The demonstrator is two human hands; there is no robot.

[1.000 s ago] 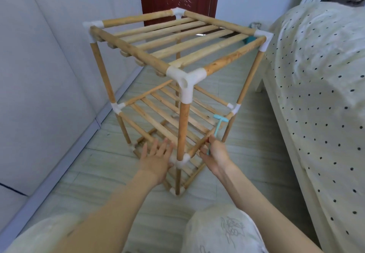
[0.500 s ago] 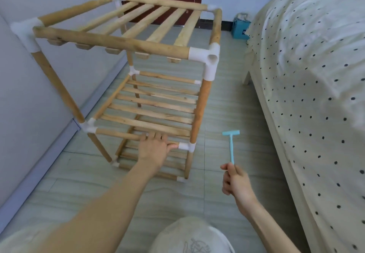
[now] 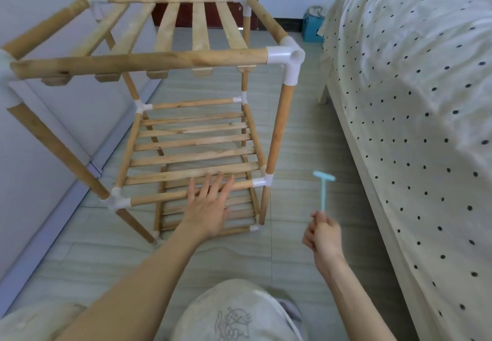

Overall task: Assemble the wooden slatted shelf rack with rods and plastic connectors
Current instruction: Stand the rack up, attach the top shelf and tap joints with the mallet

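The shelf rack (image 3: 186, 133) was stood on the floor (image 3: 298, 154) directly ahead of both hands, all three slatted tiers fitted. The left hand (image 3: 207, 207) was laid flat, fingers straight and spread, over the front rod (image 3: 170, 197) of the middle tier, gripping nothing. The right hand (image 3: 322, 234) was clenched round the handle of a small blue hammer (image 3: 323, 188), held upright and apart from the frame, just right of the white connector (image 3: 262, 180) at the near corner.

The step in hand was judged to be the seating of joints by tapping. It would be done well if the rod were pressed steady by the left hand while light, square taps were given on the connector — not on the wood — and each corner were checked for gaps, since a skewed blow could be expected to rack the frame.
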